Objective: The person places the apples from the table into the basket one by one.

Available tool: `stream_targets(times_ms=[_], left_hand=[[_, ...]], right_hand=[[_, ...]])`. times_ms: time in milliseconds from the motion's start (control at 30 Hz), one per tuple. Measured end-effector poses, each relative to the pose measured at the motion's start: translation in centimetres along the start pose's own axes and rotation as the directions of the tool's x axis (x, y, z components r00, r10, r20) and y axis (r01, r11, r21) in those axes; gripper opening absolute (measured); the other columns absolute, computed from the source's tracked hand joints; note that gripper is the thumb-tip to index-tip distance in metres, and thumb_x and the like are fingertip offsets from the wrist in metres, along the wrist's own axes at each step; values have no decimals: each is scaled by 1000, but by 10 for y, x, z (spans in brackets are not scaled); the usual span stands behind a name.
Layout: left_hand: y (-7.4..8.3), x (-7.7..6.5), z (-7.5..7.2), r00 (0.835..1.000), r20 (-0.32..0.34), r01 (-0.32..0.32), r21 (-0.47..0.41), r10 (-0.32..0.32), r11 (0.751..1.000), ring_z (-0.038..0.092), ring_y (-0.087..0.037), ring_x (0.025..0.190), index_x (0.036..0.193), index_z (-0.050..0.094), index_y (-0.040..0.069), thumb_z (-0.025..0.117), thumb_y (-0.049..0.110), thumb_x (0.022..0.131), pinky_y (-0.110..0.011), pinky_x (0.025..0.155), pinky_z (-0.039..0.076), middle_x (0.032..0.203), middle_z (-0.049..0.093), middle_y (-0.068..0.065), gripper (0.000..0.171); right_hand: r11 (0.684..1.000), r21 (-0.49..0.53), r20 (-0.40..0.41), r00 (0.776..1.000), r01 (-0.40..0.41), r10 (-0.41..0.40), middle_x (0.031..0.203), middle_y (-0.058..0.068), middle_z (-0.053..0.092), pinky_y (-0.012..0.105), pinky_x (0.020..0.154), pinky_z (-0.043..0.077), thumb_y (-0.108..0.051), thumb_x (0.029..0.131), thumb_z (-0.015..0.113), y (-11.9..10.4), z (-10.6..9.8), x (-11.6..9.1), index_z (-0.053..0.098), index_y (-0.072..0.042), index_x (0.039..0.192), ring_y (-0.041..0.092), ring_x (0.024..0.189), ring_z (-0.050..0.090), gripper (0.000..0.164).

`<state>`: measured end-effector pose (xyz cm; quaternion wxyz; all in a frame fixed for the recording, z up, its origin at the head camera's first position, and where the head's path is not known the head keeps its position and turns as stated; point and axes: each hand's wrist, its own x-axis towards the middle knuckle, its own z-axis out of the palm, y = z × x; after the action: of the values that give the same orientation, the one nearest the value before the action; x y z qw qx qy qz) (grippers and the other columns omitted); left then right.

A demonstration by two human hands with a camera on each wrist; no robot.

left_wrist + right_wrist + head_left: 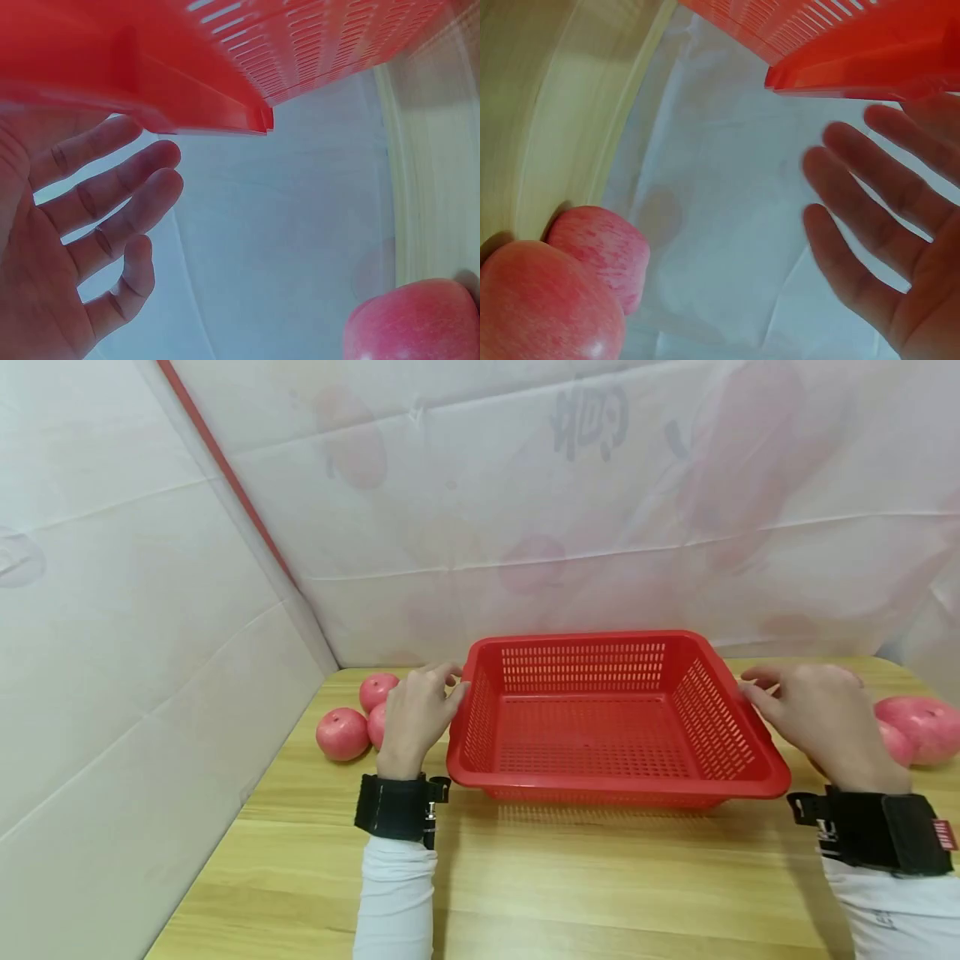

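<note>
A red plastic basket with slotted walls stands on the wooden table, nothing inside it. My left hand is at its left rim, the thumb tip right at the edge. In the left wrist view, the fingers spread loosely below the rim, not wrapped round it. Across from it, my right hand is at the right rim, thumb and index tips close to the edge. The right wrist view shows its fingers extended and slightly bent under the rim.
Several pink apples lie left of my left hand, one partly hidden by it. Larger apples sit beyond my right hand near the table's right side. White printed sheeting hangs close behind the table and along its left.
</note>
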<state>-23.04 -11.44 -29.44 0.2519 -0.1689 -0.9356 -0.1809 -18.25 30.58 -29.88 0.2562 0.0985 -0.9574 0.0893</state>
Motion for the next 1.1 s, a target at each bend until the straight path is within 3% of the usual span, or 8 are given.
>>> stream_targets(times_ms=[167, 267, 467, 633, 933, 1100], left_hand=[[-1, -1, -2, 1000, -4, 6, -1, -6, 1000, 52, -13, 61, 106, 65, 14, 63, 28, 83, -26, 45, 46, 85, 66, -6, 26], [-2, -1, -3, 1000, -5, 9, 5, -9, 1000, 52, -13, 61, 107, 64, 14, 64, 28, 83, -26, 45, 46, 85, 66, -6, 27], [-3, -1, -2, 1000, -15, 8, -4, -8, 1000, 51, -13, 58, 111, 62, 13, 62, 28, 84, -25, 43, 45, 88, 66, -7, 30], [-5, -1, -2, 999, -40, 7, -5, -7, 1000, 51, -13, 58, 110, 62, 12, 61, 26, 85, -25, 43, 43, 90, 66, -8, 29], [-9, -4, -4, 994, -107, 11, 19, -9, 1000, 53, -17, 67, 104, 65, 11, 63, 26, 83, -31, 50, 49, 96, 62, -8, 26], [-16, -5, -5, 994, -104, 47, 26, -44, 999, 53, -19, 72, 103, 65, 12, 64, 27, 83, -35, 53, 51, 99, 60, -8, 25]], right_hand=[[998, 51, 182, 983, -30, 20, 72, 12, 66, 33, 48, 40, -25, 82, 64, 3, 4, -1, 66, -1, 101, 25, 62, 54, 31], [995, 80, 246, 969, -56, 34, 74, 12, 67, 34, 50, 43, -25, 83, 63, 3, 6, -1, 63, 1, 106, 24, 65, 54, 34], [996, 78, 238, 971, -34, 14, 79, 16, 67, 37, 53, 44, -22, 83, 63, 3, 5, -1, 63, 2, 105, 23, 66, 56, 33], [997, 74, 244, 970, -37, 18, 78, 15, 67, 33, 50, 39, -21, 83, 63, 4, 1, -1, 63, 2, 106, 20, 61, 52, 32], [994, 99, 246, 969, -41, 16, 78, 16, 67, 31, 48, 38, -23, 84, 62, 6, 3, -1, 63, 2, 106, 18, 59, 50, 33], [995, 90, 245, 970, -37, 14, 76, 14, 67, 31, 49, 39, -20, 84, 62, 5, 4, 0, 63, 3, 105, 18, 59, 51, 31]])
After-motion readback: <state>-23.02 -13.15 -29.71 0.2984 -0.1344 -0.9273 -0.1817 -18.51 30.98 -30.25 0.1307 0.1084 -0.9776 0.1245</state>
